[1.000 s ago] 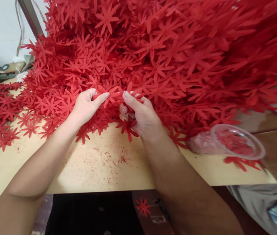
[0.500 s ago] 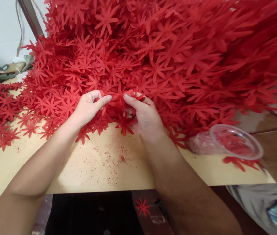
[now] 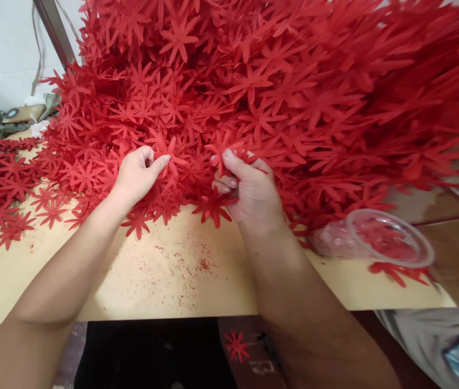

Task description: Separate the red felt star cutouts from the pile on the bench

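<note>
My left hand (image 3: 138, 173) is closed in a pinch on a red flower-shaped cutout (image 3: 173, 154) with long narrow petals. To its right, my right hand (image 3: 251, 186) is closed too, its thumb pressing a red petal cutout (image 3: 222, 151) against the fingers. More red petals show between the fingers and below that hand; how many pieces it holds, I cannot tell. A gap separates the two hands. Behind and around them rises a large heap of red petal cutouts (image 3: 254, 81).
A pale tabletop (image 3: 140, 286) carries red crumbs near its front edge. A clear plastic tub (image 3: 391, 237) with red pieces lies tipped at the right. More cutouts (image 3: 2, 189) spread at the left, near green cloth (image 3: 8, 129). One red cutout (image 3: 236, 346) lies below the table edge.
My hands have moved apart, the left one leftward and the right one rightward. Earlier they were close together with red petals between them; now each has its own red cutout.
</note>
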